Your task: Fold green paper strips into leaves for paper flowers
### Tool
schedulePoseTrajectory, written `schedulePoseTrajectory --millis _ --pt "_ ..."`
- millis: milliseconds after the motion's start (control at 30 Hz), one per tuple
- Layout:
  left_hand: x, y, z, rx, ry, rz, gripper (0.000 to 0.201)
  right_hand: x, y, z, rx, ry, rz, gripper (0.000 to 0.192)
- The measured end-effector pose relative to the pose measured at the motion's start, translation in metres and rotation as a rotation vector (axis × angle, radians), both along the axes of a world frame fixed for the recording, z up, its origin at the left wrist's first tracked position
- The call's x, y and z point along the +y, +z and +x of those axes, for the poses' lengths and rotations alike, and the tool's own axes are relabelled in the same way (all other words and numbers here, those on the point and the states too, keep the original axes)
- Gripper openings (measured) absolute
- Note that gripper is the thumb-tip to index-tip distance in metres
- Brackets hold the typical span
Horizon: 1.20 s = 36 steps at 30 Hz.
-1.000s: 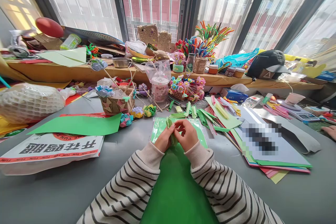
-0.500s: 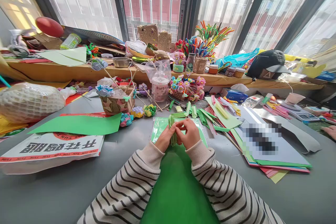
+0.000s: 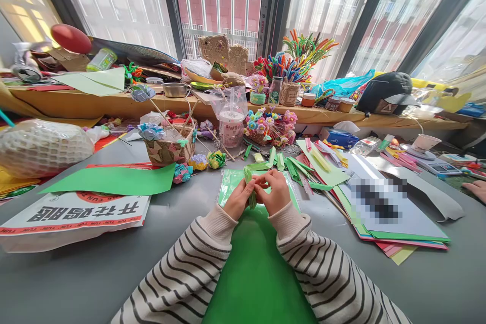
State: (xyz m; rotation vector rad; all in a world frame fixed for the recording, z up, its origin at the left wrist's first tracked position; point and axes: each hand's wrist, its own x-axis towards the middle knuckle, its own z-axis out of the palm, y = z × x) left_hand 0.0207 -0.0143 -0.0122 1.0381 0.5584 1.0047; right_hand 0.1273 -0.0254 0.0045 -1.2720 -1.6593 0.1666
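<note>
My left hand is closed round a folded green paper piece, which stands upright with several layers showing at its top. Pinched against the right side of the same piece is my right hand, thumb and fingertips together. Both hands are above a clear sleeve with light green paper, and a large dark green sheet stretches from there toward me between my forearms. Just beyond my fingers lie several folded green paper strips. Fingers partly hide the folded piece's lower middle.
To the left are a woven basket, paper flowers and a green sheet on a printed bag. A lidded cup stands behind. Stacked papers lie right. Another person's hand rests at the right edge.
The folded green paper piece has turned slightly in my fingers, so its layered edges show more. My hands have barely moved, and the objects around stay put.
</note>
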Motion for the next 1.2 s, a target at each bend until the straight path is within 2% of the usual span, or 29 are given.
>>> schedulePoseTrajectory --millis 133,267,367,600,800,933,1033,1200 --pt "0.001 0.0 -0.001 0.1 0.013 0.049 0.038 0.001 0.001 0.001 -0.02 -0.045 0.002 0.006" --pt "0.001 0.001 -0.002 0.182 0.022 0.112 0.032 0.004 0.002 0.006 0.051 0.057 -0.097 0.011" --pt "-0.001 0.005 -0.002 0.21 -0.02 0.126 0.03 0.006 0.004 0.009 0.146 0.105 -0.167 0.012" --pt "-0.001 0.006 -0.003 0.162 -0.107 0.098 0.027 0.006 0.003 0.008 0.239 0.086 -0.218 0.015" --pt "0.001 0.0 -0.005 0.123 -0.172 0.064 0.027 0.005 0.007 0.008 0.435 0.206 -0.295 0.025" --pt "0.0 0.002 -0.005 0.256 -0.154 0.088 0.032 0.002 0.01 0.005 0.423 0.293 -0.376 0.028" --pt "-0.001 0.006 -0.004 0.335 -0.096 0.12 0.033 0.003 0.01 0.007 0.405 0.27 -0.368 0.023" --pt "-0.002 0.011 -0.005 0.384 -0.047 0.161 0.029 0.009 0.008 0.015 0.583 0.234 -0.325 0.022"
